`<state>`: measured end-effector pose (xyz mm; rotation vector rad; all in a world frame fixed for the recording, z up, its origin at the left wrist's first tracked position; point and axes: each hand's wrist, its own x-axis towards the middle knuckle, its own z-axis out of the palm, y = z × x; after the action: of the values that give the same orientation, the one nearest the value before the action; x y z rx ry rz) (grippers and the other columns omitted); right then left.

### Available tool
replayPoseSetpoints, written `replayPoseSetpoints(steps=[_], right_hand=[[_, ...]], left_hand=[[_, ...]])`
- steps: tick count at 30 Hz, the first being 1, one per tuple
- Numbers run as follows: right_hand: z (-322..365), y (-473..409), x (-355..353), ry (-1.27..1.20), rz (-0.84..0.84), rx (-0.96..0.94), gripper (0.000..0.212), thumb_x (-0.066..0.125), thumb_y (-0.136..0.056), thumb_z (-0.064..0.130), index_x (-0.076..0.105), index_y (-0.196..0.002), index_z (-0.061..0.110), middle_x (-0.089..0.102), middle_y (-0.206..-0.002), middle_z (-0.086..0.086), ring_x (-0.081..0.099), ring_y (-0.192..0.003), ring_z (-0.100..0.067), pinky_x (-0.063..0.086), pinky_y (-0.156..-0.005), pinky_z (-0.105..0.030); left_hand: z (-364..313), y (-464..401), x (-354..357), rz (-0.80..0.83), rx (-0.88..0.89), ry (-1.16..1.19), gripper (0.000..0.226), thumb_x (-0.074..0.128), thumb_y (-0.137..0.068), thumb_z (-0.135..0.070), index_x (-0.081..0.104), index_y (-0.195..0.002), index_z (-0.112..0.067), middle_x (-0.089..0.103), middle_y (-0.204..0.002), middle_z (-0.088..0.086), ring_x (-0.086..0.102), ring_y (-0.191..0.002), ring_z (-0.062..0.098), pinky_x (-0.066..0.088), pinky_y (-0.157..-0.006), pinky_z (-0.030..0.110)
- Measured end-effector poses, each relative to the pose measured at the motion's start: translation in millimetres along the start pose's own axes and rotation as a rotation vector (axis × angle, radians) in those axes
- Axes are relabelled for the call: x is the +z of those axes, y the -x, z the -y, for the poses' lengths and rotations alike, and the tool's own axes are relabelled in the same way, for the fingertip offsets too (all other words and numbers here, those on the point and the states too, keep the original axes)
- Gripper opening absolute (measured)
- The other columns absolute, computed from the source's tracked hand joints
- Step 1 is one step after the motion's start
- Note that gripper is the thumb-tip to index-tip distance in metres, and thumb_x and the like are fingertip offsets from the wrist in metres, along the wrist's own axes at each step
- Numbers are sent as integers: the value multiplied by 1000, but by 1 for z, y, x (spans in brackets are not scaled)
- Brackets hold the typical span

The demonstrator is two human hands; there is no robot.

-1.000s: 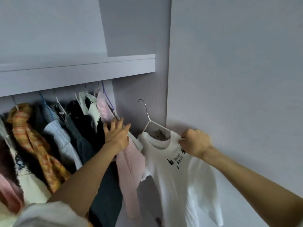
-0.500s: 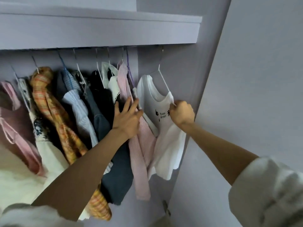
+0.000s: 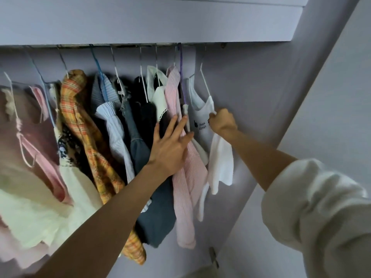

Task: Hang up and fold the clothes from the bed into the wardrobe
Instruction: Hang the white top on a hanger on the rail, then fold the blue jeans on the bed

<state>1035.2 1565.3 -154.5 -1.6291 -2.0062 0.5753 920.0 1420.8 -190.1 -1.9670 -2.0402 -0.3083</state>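
A white T-shirt (image 3: 219, 157) with small black print hangs on a white wire hanger (image 3: 204, 81) at the right end of the wardrobe rail (image 3: 140, 45). My right hand (image 3: 221, 123) is shut on the shirt's shoulder and the hanger arm. My left hand (image 3: 170, 145), fingers spread, lies flat against the pink striped shirt (image 3: 184, 177) just left of the T-shirt, pressing the row of clothes leftward.
Several garments hang along the rail: an orange plaid shirt (image 3: 90, 141), a pale blue striped shirt (image 3: 115, 125), dark clothes (image 3: 152, 207), cream and pink pieces (image 3: 36, 197) at far left. A shelf (image 3: 160, 19) runs above. The wardrobe side panel (image 3: 331, 117) stands right.
The white T-shirt has gone from held in front of the wardrobe to up at the rail's right end. My left hand stayed pressed on the pink shirt.
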Motion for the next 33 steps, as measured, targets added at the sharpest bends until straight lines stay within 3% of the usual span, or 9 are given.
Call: replayPoseSetpoints(steps=[3, 7, 9, 13, 15, 18, 22, 28, 33], right_hand=[[-16, 19, 3, -9, -20, -23, 31, 42, -96, 22, 56, -112, -1, 59, -116, -23, 55, -107, -40, 39, -76, -34], [-35, 68, 1, 5, -77, -165, 46, 44, -92, 11, 37, -137, 6, 39, -131, -18, 40, -120, -37, 34, -98, -41], [-42, 99, -1, 15, -149, -241, 54, 48, -90, 9, 33, -142, 10, 38, -133, -16, 36, -121, -34, 31, -102, -43], [-45, 177, 8, -166, -185, -378, 38, 53, -86, 1, 54, -124, 5, 54, -125, -13, 47, -117, -31, 35, -99, -35], [-47, 210, 17, -242, -48, -341, 29, 51, -92, 8, 57, -120, 11, 56, -125, -6, 49, -117, -24, 34, -100, -26], [-42, 258, 42, -323, 261, -313, 26, 46, -96, 13, 57, -119, 12, 58, -124, -2, 53, -114, -19, 39, -99, -26], [-24, 307, 73, -328, 621, -440, 25, 47, -96, 16, 59, -117, 8, 63, -118, -6, 57, -109, -19, 42, -94, -29], [-20, 410, 126, -251, 1035, -649, 23, 48, -94, 8, 60, -113, 3, 66, -111, -12, 59, -107, -26, 45, -88, -34], [-22, 519, 151, -134, 1308, -824, 21, 50, -93, 11, 64, -109, 9, 69, -104, -10, 62, -102, -24, 42, -84, -27]], left_hand=[[0, 5, -4, 26, -19, 22, 52, 44, -94, -27, 29, -144, -27, -11, -157, -1, -16, -143, 22, -1, -112, 56], [-7, 25, -12, 27, -48, 78, 56, 42, -94, -26, 22, -147, -28, -7, -158, 0, -14, -143, 25, 0, -113, 55], [-13, 41, -16, -12, -83, 160, 54, 42, -95, -26, 24, -146, -27, -1, -158, 1, -10, -144, 24, -1, -113, 54], [-22, 104, -28, -110, -251, 316, 50, 49, -93, -25, 38, -141, -24, 25, -152, 3, 13, -143, 23, 6, -113, 52], [-21, 137, -32, -144, -356, 396, 45, 54, -91, -23, 47, -135, -20, 37, -145, 5, 30, -136, 25, 20, -112, 50], [-15, 211, -36, -154, -520, 448, 36, 59, -88, -15, 58, -125, -12, 52, -132, 8, 51, -118, 31, 38, -100, 48], [-14, 312, -42, -69, -802, 383, 35, 57, -90, -14, 58, -124, -11, 56, -128, 8, 55, -114, 31, 41, -97, 42], [-68, 479, -67, -186, -1376, 310, 33, 58, -90, -15, 60, -122, -10, 58, -126, 8, 56, -114, 27, 42, -96, 34], [-139, 596, -94, -284, -1775, 234, 33, 55, -91, -16, 58, -124, -13, 57, -128, 6, 56, -114, 25, 39, -93, 25]])
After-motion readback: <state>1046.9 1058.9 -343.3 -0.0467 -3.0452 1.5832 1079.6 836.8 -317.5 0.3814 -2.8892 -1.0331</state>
